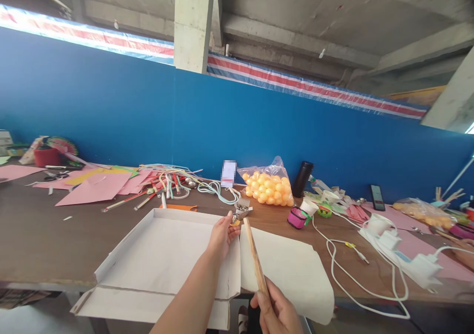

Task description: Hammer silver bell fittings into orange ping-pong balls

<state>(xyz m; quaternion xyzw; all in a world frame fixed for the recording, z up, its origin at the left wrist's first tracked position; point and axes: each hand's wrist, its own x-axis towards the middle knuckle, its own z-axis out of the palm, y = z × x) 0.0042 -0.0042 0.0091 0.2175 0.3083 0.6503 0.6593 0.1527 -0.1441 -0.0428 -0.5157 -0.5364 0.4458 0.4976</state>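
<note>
Stick (255, 255) in right hand (276, 307), gripped at near end. Long axis points away, leaning left; far tip just beside left hand (222, 235), which pinches a small shiny piece (234, 219) near box (155, 255) corner.

Wooden stick (256, 256) in right grip (277, 308)

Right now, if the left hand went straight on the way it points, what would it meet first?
Past the shiny piece at its fingertips, the left hand would probably meet the small open box first. Depth is unclear in this single view, so it might pass above.
</note>
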